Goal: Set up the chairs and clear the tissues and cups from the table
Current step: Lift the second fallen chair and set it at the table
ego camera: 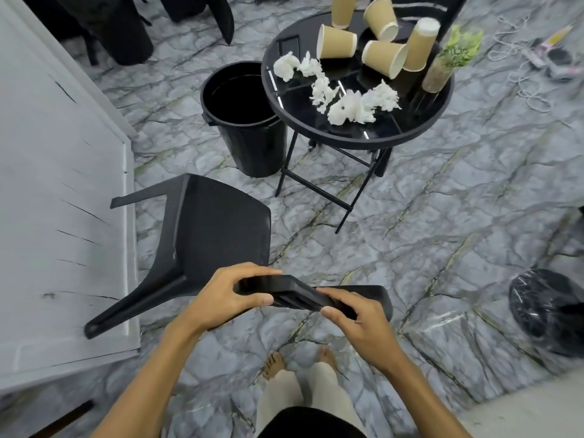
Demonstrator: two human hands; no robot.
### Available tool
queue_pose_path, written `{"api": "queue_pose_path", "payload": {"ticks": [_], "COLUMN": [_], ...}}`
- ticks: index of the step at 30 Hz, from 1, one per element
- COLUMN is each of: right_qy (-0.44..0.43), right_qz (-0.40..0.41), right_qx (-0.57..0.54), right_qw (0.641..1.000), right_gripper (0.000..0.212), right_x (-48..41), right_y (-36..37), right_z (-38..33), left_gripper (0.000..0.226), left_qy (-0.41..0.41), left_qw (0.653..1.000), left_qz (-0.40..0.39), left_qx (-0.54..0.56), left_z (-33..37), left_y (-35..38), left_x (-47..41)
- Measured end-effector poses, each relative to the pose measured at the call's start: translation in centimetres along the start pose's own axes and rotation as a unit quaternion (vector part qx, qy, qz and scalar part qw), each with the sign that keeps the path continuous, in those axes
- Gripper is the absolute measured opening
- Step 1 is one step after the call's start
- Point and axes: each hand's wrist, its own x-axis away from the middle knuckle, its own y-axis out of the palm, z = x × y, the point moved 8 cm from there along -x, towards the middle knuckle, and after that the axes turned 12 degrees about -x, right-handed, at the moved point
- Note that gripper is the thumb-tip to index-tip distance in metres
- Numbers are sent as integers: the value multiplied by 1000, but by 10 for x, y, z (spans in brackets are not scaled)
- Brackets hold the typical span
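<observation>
From the head view we see our left hand (232, 297) and right hand (354, 314) both clenched on the black chair's (215, 229) back edge, the chair tipped on the floor; our hands hide part of that edge; crumpled tissues (344, 102) and paper cups (336, 42) lie on the round counter (420, 128), whose far rim is cut off; the bin (243, 121) stands beside it.

black bin (243, 121) | potted plant (448, 61) | cords (524, 86) on marble floor (442, 216)

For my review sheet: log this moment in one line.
left hand + right hand: gripping tipped chair | cups, tissues: on table | bin: beside table
</observation>
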Motion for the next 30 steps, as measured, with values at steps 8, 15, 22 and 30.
{"api": "queue_pose_path", "payload": {"ticks": [8,15,22,30], "right_qy": [-31,-64,-66,-32], "right_qz": [-43,-72,-174,-264], "right_qx": [14,36,60,58], "right_qw": [998,995,981,962], "right_gripper": [25,38,30,35], "right_x": [-22,-56,-74,-82], "right_y": [29,54,92,147], "right_z": [-40,-82,-117,-141], "left_gripper": [36,33,31,30], "left_qy": [1,-6,-16,2], "left_qw": [999,990,976,947], "left_qz": [32,135,192,266], "left_qx": [2,31,100,178], "left_z": [32,36,10,-53], "left_y": [-22,-65,-109,-172], "left_x": [13,30,57,115]}}
